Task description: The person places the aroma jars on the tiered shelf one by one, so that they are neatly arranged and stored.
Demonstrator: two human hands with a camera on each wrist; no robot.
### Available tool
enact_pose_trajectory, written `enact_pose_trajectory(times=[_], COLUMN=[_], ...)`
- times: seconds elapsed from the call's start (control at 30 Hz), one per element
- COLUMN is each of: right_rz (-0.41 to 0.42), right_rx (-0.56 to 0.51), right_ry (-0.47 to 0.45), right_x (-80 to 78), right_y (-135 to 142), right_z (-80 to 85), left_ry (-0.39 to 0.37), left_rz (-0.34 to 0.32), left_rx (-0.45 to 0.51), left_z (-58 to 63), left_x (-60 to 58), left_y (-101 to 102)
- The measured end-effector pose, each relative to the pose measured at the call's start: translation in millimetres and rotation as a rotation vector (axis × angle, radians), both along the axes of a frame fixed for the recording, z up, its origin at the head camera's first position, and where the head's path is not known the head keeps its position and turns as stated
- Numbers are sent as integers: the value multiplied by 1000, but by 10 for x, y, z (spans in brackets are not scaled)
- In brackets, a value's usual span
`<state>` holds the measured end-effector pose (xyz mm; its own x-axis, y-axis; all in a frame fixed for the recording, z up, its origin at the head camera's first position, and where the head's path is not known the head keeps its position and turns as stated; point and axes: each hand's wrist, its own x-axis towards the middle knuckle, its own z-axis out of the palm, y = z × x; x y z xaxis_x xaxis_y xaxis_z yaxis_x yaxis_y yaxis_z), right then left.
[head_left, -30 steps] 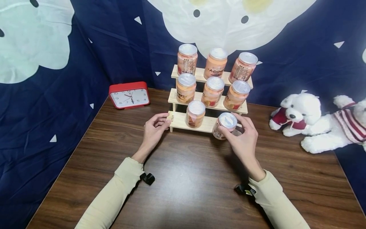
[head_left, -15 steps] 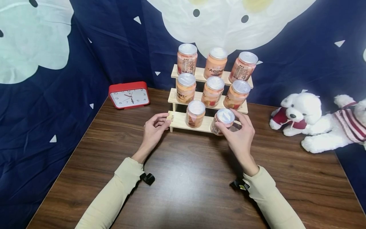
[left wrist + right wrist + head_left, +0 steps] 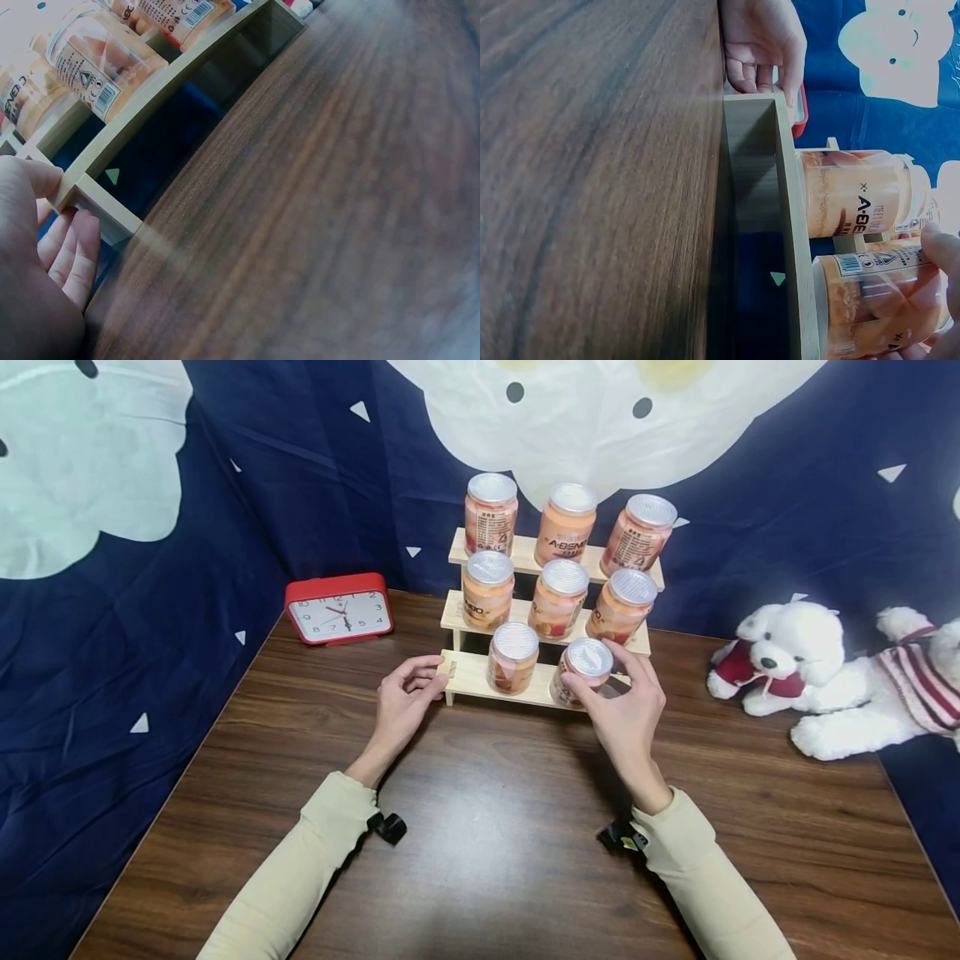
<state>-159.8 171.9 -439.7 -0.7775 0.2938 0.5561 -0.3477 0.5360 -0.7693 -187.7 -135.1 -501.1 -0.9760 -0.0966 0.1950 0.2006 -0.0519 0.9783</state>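
Note:
My right hand [image 3: 632,706] grips a clear jar [image 3: 588,658] of orange fruit with a silver lid, thumb on the near side. The jar is upright at the right part of the bottom step of a three-tier wooden rack [image 3: 471,673]. In the right wrist view, the held jar [image 3: 881,304] has its base close to the board; whether it touches, I cannot tell. My left hand [image 3: 405,697] pinches the left end of that bottom step, thumb on top and fingers below, as the left wrist view shows. Another jar [image 3: 513,660] stands left of the held one.
Several similar jars [image 3: 565,602] fill the middle and top steps. A red clock [image 3: 340,610] stands left of the rack. White plush dogs [image 3: 798,647] sit on the right of the brown wooden table [image 3: 465,843]. A dark blue printed cloth [image 3: 322,468] hangs behind.
My right hand has carried the jar up and slightly left, from in front of the bottom step to over its right part. My left hand has stayed on the rack's end.

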Motion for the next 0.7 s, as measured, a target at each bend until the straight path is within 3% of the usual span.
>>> enact_pose_trajectory(times=[0.7], right_rz=[36], right_rx=[6], right_ry=[4], right_x=[97], right_y=[83], right_z=[-8], left_ry=[1], left_rz=[1], left_rx=[9], left_z=[-13], left_x=[-10], left_y=[10])
